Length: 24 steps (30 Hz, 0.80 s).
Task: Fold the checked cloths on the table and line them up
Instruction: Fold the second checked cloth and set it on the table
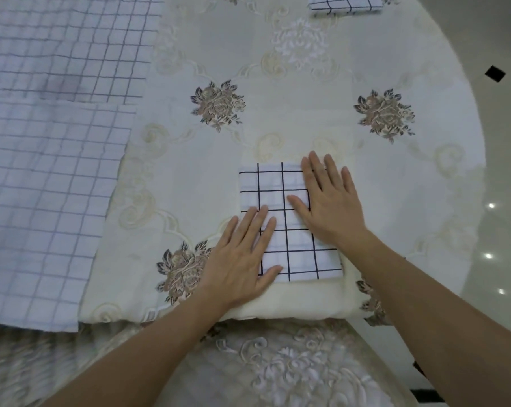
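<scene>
Folded checked cloth (289,221) lay at table's (410,201) 6 o'clock edge, under both flat, straight-fingered palms: left hand (242,257) at its 7 o'clock corner, right hand (330,201) at 2 o'clock. Unfolded checked cloths (48,160) at 9; another folded cloth (345,4) at 12.

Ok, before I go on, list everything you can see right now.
near folded checked cloth: one, white with dark grid, near table edge, under both hands
far folded checked cloth: one, white with dark grid, top edge of view, partly cut off
unfolded checked cloths: apparently two overlapping, white with fainter grid, spread flat at left
tablecloth: one, cream with brown flower motifs, covering the table
floor: glossy pale, with black diamond insets, at right
left hand: flat, pressing the near cloth's lower left
right hand: flat, pressing its upper right
</scene>
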Tool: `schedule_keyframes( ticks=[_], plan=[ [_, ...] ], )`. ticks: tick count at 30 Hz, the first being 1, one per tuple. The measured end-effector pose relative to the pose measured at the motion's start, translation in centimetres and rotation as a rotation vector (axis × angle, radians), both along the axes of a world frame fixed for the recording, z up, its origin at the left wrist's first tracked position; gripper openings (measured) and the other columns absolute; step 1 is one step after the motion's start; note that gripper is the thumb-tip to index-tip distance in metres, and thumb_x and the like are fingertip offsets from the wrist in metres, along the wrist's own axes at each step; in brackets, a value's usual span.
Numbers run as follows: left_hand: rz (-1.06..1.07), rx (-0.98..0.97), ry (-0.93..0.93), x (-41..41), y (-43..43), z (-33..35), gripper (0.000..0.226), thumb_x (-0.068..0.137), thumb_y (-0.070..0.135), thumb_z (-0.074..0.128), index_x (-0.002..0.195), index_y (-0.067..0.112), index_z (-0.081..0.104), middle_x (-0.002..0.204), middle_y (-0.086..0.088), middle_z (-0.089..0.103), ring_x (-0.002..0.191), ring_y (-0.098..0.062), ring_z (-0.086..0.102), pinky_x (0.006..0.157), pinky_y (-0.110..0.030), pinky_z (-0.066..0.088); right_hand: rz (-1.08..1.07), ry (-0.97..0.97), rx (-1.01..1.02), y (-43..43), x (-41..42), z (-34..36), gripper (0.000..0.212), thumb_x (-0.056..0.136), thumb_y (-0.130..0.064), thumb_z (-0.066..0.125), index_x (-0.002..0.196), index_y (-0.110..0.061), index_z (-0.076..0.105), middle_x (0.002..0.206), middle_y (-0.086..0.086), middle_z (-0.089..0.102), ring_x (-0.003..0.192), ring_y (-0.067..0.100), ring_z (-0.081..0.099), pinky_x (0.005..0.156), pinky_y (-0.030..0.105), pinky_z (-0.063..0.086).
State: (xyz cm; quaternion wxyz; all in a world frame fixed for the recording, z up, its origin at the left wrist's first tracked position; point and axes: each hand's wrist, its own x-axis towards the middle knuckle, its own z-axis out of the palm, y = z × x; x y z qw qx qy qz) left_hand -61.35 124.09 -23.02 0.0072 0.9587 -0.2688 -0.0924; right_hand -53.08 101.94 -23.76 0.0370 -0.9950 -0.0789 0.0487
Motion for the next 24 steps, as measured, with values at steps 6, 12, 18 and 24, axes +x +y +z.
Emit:
schedule_keyframes(
  ticks=[6, 12, 18, 24],
  plan=[
    [0.022, -0.016, 0.022, -0.2, -0.3, 0.4, 0.08, 0.097, 0.059, 0.028, 0.158, 0.013, 0.004, 0.166, -0.012, -0.004, 0.153, -0.031, -0.006, 0.121, -0.053, 0.015, 0.009, -0.029, 0.303, 8.0, -5.9, 3.6, 0.072, 0.102, -0.052, 0.03, 0.159, -0.012, 0.01, 0.167, 0.006, 0.002, 0.154, 0.019, -0.004, 0.125, 0.043, 0.004],
    [0.072, -0.042, 0.012, -0.4, -0.3, 0.4, 0.076, 0.097, 0.052, 0.028, 0.159, 0.015, 0.004, 0.167, -0.007, -0.004, 0.153, -0.028, -0.006, 0.121, -0.053, 0.017, 0.018, 0.019, 0.263, 7.2, -9.4, 0.5, 0.073, 0.102, -0.056, 0.028, 0.158, -0.01, 0.013, 0.167, 0.004, 0.008, 0.153, 0.015, 0.0, 0.124, 0.043, 0.013],
    [0.071, -0.071, -0.028, -0.1, 0.6, 0.3, 0.075, 0.095, 0.064, 0.033, 0.158, 0.025, 0.019, 0.166, -0.004, 0.009, 0.153, -0.024, 0.007, 0.121, -0.054, 0.015, 0.06, -0.025, 0.072, 1.7, -9.3, 0.1, 0.077, 0.101, -0.06, 0.028, 0.158, -0.01, 0.013, 0.167, 0.005, 0.007, 0.154, 0.019, 0.003, 0.122, 0.048, 0.018],
    [0.178, -0.124, -0.097, 3.8, -2.7, 1.0, 0.054, 0.094, 0.043, 0.04, 0.139, 0.014, 0.049, 0.149, -0.01, 0.043, 0.138, -0.029, 0.04, 0.119, -0.051, 0.021, 0.039, -0.025, 0.036, 1.4, -9.4, 0.4, 0.078, 0.101, -0.061, 0.027, 0.158, -0.009, 0.014, 0.166, 0.007, 0.007, 0.154, 0.02, 0.003, 0.122, 0.048, 0.018]
  ],
)
